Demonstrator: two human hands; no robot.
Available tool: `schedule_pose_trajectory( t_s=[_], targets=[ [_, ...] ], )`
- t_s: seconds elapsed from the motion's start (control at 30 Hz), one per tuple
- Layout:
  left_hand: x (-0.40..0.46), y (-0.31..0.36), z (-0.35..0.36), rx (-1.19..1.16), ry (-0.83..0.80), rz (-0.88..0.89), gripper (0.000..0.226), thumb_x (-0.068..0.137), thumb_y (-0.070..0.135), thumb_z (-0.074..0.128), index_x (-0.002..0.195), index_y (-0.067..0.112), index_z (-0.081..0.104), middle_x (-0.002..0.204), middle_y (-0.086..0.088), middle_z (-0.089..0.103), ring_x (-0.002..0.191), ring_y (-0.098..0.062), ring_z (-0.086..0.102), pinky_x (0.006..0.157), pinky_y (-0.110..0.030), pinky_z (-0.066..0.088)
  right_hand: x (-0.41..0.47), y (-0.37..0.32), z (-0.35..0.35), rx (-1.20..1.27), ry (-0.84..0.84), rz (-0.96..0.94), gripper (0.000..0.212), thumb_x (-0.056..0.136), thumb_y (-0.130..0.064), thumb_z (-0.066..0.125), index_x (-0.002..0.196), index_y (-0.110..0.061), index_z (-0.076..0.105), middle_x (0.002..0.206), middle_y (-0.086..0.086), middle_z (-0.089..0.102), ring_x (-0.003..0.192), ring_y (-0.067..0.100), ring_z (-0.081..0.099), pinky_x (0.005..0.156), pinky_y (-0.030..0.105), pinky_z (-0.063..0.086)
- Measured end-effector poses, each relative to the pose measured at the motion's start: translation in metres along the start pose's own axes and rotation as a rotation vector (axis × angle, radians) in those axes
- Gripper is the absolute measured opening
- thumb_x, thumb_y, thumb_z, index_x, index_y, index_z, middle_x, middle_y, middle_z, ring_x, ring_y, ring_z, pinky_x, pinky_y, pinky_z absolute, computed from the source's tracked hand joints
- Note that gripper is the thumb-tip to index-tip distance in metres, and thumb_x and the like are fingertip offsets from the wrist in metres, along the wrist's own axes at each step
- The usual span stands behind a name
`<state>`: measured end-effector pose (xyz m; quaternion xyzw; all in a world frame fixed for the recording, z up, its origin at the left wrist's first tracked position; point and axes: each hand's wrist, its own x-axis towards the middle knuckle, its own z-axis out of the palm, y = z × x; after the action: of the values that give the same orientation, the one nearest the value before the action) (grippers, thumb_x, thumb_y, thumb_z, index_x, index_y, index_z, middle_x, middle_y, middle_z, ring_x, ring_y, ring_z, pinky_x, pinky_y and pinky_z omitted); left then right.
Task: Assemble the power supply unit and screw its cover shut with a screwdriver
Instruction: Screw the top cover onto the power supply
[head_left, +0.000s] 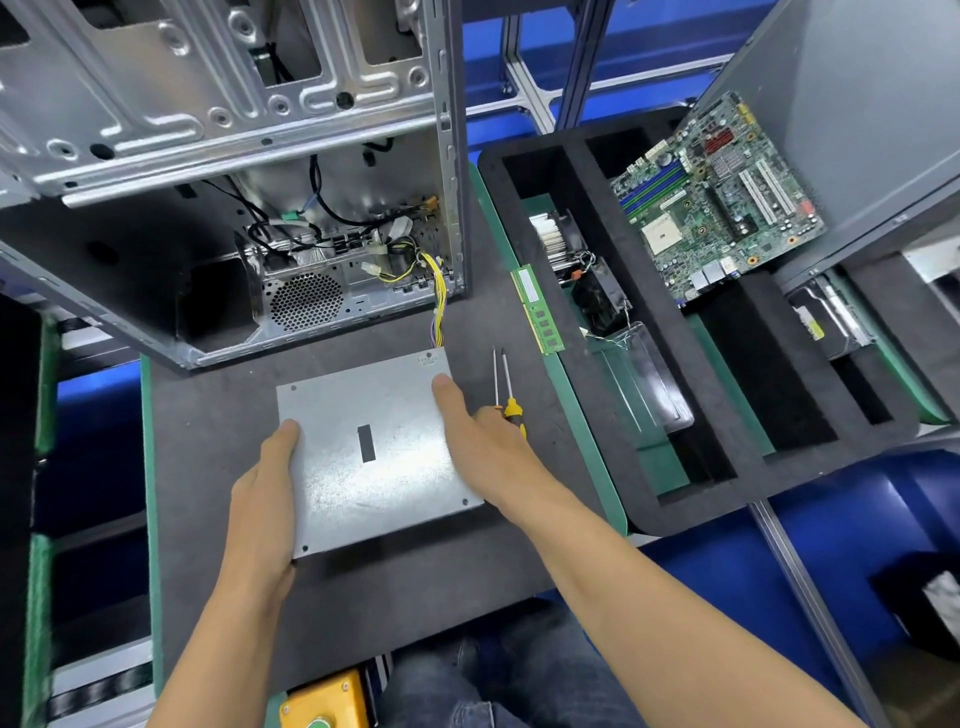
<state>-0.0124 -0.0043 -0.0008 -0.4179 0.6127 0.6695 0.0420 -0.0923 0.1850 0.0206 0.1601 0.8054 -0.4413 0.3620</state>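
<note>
Both grips are spread flat against the power supply unit (374, 447), one on each side: the left hand (267, 499) lies along its left edge with the thumb resting on the top plate, and the right hand (483, 452) presses against its right edge, thumb on the upper right of the plate, fingers straight. The unit sits in the lower middle of the frame on the dark mat of the desk (208, 441), cover side up (a black rectangular mark shows near the plate's centre). Yellow wires (440, 306) run from its far edge into the open computer case (234, 182) in the upper left. Just right of the right hand lies a screwdriver (511, 400) with a yellow and black handle, beside a second thin metal shaft. Further right, a black foam tray (649, 322) holds a memory stick (537, 312), a cooler fan (582, 265) and a motherboard (717, 197).
</note>
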Motion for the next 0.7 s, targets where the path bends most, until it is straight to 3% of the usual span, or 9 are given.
schedule_pose_trajectory(
  t_s=[0.13,0.23,0.33,0.4,0.5,0.57,0.6,0.7],
  targets=[
    [0.002,0.002,-0.002,0.014,-0.023,-0.007,0.043,0.077,0.069,0.052,0.089,0.038,0.079,0.095,-0.002,0.078,0.077,-0.023,0.076,0.065,-0.035,0.054,0.000,-0.001,-0.001,0.041,-0.023,0.008,0.104,0.077,-0.089,0.020,0.142,-0.010,0.040,0.115,-0.001,0.045,0.106,0.019,0.048,0.079,0.036,0.036],
    [0.004,0.000,0.000,0.041,0.013,-0.020,0.049,0.075,0.069,0.048,0.086,0.031,0.078,0.089,-0.003,0.078,0.070,-0.023,0.074,0.062,-0.036,0.054,0.000,0.000,0.003,0.106,0.029,-0.025,0.092,0.078,-0.084,0.027,0.127,-0.008,0.048,0.108,-0.002,0.053,0.094,0.014,0.053,0.064,0.030,0.038],
    [0.004,-0.002,0.002,0.049,0.036,-0.019,0.046,0.075,0.071,0.049,0.078,0.033,0.076,0.083,0.000,0.077,0.067,-0.020,0.074,0.066,-0.038,0.052,0.000,0.005,0.013,0.165,0.110,-0.088,0.066,0.085,-0.074,0.034,0.110,-0.015,0.050,0.104,-0.001,0.058,0.095,0.018,0.056,0.072,0.033,0.044],
    [0.006,-0.001,0.003,0.040,0.013,-0.020,0.048,0.076,0.074,0.050,0.085,0.036,0.077,0.091,0.001,0.078,0.077,-0.020,0.076,0.071,-0.040,0.055,0.002,0.005,0.016,0.201,0.147,-0.147,0.053,0.089,-0.071,0.036,0.107,-0.022,0.047,0.101,-0.011,0.056,0.100,0.016,0.055,0.076,0.031,0.044],
    [0.010,0.004,0.005,0.017,0.009,-0.001,0.055,0.077,0.078,0.050,0.100,0.035,0.075,0.104,0.004,0.077,0.092,-0.019,0.075,0.078,-0.044,0.057,0.007,0.003,0.013,0.272,0.072,-0.223,0.051,0.095,-0.065,0.031,0.127,-0.029,0.050,0.115,-0.020,0.055,0.121,0.014,0.046,0.089,0.023,0.031],
    [0.011,0.005,0.011,0.028,0.014,0.014,0.057,0.080,0.077,0.047,0.109,0.035,0.071,0.109,0.006,0.076,0.101,-0.021,0.073,0.083,-0.047,0.058,0.010,0.002,0.013,0.302,-0.005,-0.242,0.050,0.099,-0.060,0.026,0.130,-0.032,0.052,0.115,-0.019,0.053,0.120,0.010,0.042,0.094,0.025,0.026],
    [0.011,0.005,0.014,0.047,0.020,0.015,0.057,0.083,0.076,0.045,0.111,0.033,0.070,0.107,0.007,0.076,0.099,-0.020,0.073,0.082,-0.046,0.058,0.011,0.002,0.013,0.293,-0.020,-0.249,0.050,0.100,-0.059,0.024,0.134,-0.032,0.051,0.123,-0.018,0.053,0.124,0.010,0.040,0.098,0.026,0.025],
    [0.016,0.008,0.017,0.080,0.054,0.006,0.049,0.094,0.067,0.045,0.100,0.026,0.071,0.087,0.011,0.078,0.074,-0.013,0.075,0.053,-0.029,0.057,0.014,-0.005,0.013,0.253,-0.020,-0.215,0.061,0.102,-0.059,0.020,0.145,-0.022,0.045,0.150,-0.002,0.044,0.139,0.018,0.035,0.103,0.028,0.024]
  ],
)
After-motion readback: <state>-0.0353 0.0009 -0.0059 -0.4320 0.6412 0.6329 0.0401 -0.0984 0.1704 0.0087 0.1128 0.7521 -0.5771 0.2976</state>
